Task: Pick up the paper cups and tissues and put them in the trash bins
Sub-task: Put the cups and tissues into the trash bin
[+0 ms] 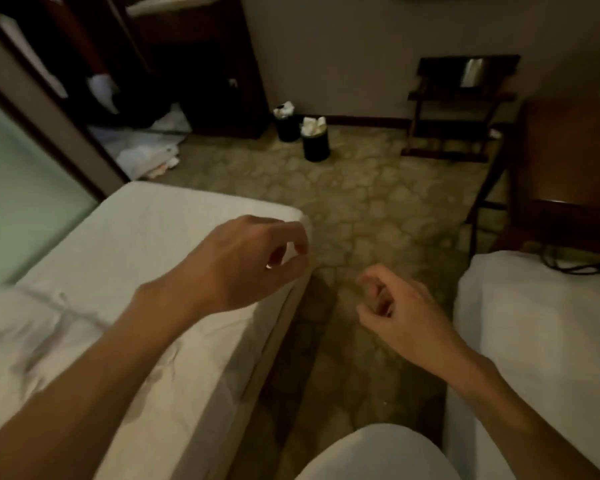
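Because both bins (315,147) already brim with white litter (313,125), the left hand (250,258) and right hand (395,306) hang loosely curled, apparently empty.

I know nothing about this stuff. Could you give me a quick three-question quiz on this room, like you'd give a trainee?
1. True or false: both black trash bins already hold white litter.
2. The left hand is above: A) the corner of the left bed; B) a trash bin; C) the dark luggage rack.
3. Fill in: the right hand is above the patterned ___.
Key: 1 true; 2 A; 3 carpet.
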